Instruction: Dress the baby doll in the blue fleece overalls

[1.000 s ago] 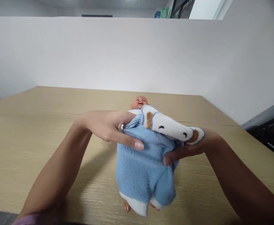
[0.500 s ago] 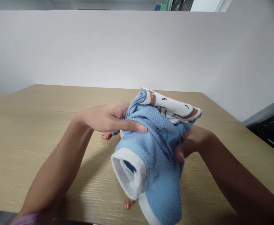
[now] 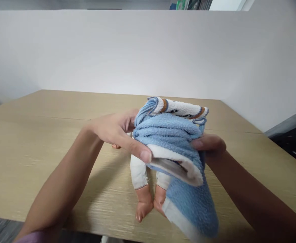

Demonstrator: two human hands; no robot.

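Light-blue fleece doll pants (image 3: pixel 167 130) with white cuffs are bunched up between my hands, above a doll (image 3: pixel 138 172). My left hand (image 3: pixel 115 130) grips their left side, the thumb pressing by the white cuff of one leg. On the other side, my right hand (image 3: pixel 211 145) pinches the fabric, its thumb in front. The gathered cuff opening faces me, while the second leg hangs down at the lower right. The doll's white cloth legs and bare plastic feet show below. A small doll hand pokes out under my left wrist. The pants hide its body and head.
All this is over a wide wooden table (image 3: pixel 36 152), its near edge close to me. A white wall (image 3: pixel 138 50) rises behind it. A dark object (image 3: pixel 294 138) stands beyond the right edge.
The nearer pant leg has been gathered upward, and its cuff has shifted up and right to my left thumb. The doll's legs have come into view; the other pant leg has swung right.
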